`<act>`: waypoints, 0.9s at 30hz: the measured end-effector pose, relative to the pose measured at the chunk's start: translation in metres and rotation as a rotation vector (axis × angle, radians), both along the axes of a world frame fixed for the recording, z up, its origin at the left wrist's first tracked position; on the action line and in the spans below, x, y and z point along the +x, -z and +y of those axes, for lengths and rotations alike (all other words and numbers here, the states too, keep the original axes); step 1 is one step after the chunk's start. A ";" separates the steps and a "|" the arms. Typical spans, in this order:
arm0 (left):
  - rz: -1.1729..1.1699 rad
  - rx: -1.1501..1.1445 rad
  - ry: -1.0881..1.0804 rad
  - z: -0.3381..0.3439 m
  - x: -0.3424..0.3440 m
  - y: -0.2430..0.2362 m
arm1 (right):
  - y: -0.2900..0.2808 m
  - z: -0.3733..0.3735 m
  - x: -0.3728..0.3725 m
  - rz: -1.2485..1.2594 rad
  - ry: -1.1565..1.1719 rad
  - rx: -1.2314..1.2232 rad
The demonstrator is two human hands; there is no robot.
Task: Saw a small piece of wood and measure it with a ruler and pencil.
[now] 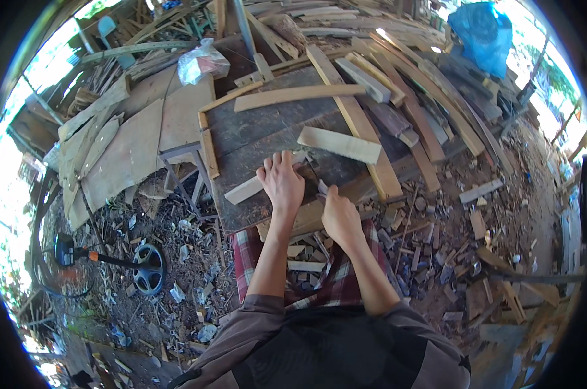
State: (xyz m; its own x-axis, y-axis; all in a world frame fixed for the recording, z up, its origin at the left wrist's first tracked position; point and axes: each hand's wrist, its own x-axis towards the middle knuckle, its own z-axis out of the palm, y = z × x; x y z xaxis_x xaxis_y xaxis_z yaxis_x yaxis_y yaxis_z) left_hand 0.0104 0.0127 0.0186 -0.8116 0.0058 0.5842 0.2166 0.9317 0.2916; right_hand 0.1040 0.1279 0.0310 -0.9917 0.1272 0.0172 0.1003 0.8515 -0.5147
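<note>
My left hand [282, 181] lies across a short pale wooden strip [243, 190] on the dark workbench [241, 146], fingers over its far side, pressing it down. My right hand [341, 219] is closed near the bench's front edge, to the right of the strip's end. A small light-coloured piece [323, 187] shows at its fingers, and a thin dark line runs from there toward the strip. What tool it is, I cannot make out. Just beyond my hands, a wider pale wood block [340, 144] lies across a long plank [345, 107].
A curved wooden piece [300, 96] lies at the bench's far side. Long boards [410, 110] are piled on the right. Wood offcuts litter the ground. A wheeled measuring tool [149, 268] lies at left. A blue plastic bag [481, 39] hangs at far right.
</note>
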 end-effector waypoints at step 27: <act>0.047 0.031 0.059 -0.019 0.002 0.005 | -0.022 -0.005 0.060 -0.195 0.042 -0.117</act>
State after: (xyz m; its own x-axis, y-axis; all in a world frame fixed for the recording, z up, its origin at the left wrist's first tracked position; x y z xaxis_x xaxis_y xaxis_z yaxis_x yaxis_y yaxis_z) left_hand 0.0124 -0.0062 0.0140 -0.7817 0.0340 0.6227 0.2852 0.9075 0.3085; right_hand 0.1643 0.1230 0.0533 -0.9685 0.1587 -0.1918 0.2421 0.7798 -0.5773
